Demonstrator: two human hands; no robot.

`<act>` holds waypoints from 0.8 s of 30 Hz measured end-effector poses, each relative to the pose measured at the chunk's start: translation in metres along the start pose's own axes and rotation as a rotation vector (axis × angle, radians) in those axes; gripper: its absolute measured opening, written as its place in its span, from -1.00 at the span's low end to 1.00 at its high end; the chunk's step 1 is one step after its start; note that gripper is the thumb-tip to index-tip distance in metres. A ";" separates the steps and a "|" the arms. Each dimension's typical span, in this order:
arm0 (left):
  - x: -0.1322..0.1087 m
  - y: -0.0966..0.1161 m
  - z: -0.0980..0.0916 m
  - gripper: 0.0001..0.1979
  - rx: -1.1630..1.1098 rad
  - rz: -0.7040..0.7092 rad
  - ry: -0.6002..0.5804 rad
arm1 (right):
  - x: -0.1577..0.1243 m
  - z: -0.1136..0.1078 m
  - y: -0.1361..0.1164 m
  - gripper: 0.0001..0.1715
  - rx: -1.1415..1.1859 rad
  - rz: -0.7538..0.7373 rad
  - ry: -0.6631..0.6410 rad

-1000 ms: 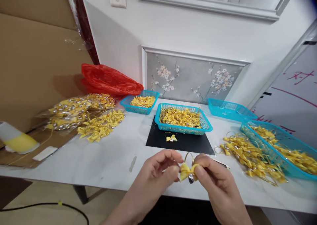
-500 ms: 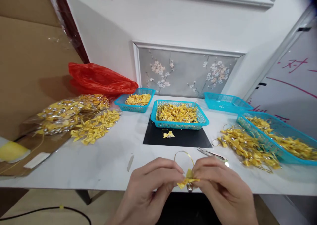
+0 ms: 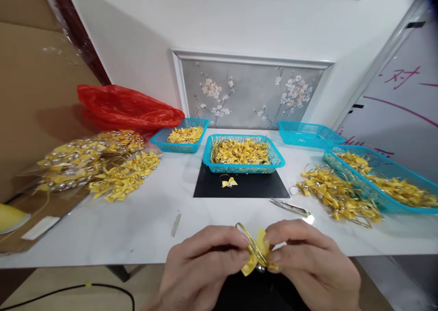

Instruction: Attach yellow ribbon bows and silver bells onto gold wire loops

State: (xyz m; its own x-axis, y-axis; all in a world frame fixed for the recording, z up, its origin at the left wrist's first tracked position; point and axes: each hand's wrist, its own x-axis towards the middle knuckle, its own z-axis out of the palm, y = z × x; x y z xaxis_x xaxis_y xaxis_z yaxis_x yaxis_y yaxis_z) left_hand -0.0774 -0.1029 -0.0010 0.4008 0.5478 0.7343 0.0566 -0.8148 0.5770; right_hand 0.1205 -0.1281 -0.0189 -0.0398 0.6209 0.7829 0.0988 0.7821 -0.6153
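Near the table's front edge, my left hand pinches the left side of a yellow ribbon bow with a gold cord loop and silvery beads. The bow's right side is between the closed fingertips of my right hand. The cord loop leans toward my left fingers. Beyond my hands, another bow with a bead lies on a black mat. Small snips rest on the table to the right of the mat.
A blue basket of bows stands at the mat's back edge. Other blue baskets stand left and right. Loose bow piles flank the mat. A red plastic bag sits back left.
The cord loop stood up in an arc and now lies folded down across the bow. Both hands still hold the bow, which has turned slightly. The view has shifted a little.
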 end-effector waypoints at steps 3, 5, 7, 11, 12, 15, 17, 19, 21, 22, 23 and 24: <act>-0.002 0.003 0.001 -0.60 -0.062 -0.135 0.003 | 0.000 0.001 0.000 -0.52 0.002 0.008 0.002; -0.003 0.005 0.002 -0.66 -0.104 -0.222 0.034 | -0.002 0.000 0.002 -0.50 -0.007 0.009 -0.014; -0.003 0.006 0.002 -0.64 -0.087 -0.188 0.049 | -0.004 -0.001 0.004 -0.48 -0.015 0.017 -0.024; -0.003 0.003 -0.001 -0.50 0.010 0.011 0.006 | -0.005 0.000 0.005 -0.46 -0.017 0.052 -0.035; -0.003 0.001 -0.002 -0.49 0.019 0.030 0.002 | -0.005 0.001 0.005 -0.46 -0.016 0.061 -0.035; -0.005 -0.002 0.000 -0.50 0.035 0.027 -0.004 | -0.004 0.003 0.005 -0.50 -0.013 0.067 -0.032; -0.006 -0.004 0.003 -0.52 0.055 0.029 0.029 | -0.004 0.005 0.006 -0.54 -0.027 0.061 -0.018; -0.008 -0.005 0.006 -0.53 0.084 0.038 0.086 | -0.004 0.006 0.006 -0.60 -0.050 0.072 0.002; -0.008 -0.005 0.007 -0.52 0.116 0.052 0.110 | -0.004 0.005 0.005 -0.66 -0.054 0.078 -0.002; -0.008 -0.004 0.006 -0.51 0.133 0.057 0.100 | -0.004 0.004 0.004 -0.69 -0.050 0.080 -0.009; -0.008 -0.004 0.006 -0.52 0.152 0.064 0.079 | -0.003 0.003 0.002 -0.74 -0.047 0.081 -0.017; -0.008 -0.004 0.005 -0.52 0.171 0.070 0.059 | -0.003 0.002 0.001 -0.79 -0.047 0.085 -0.024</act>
State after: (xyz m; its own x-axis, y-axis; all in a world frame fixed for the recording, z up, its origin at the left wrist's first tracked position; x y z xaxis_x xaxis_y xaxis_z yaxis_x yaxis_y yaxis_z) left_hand -0.0767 -0.1049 -0.0110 0.3547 0.4947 0.7934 0.1867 -0.8690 0.4583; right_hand 0.1192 -0.1294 -0.0220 -0.0528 0.6863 0.7254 0.1498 0.7236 -0.6738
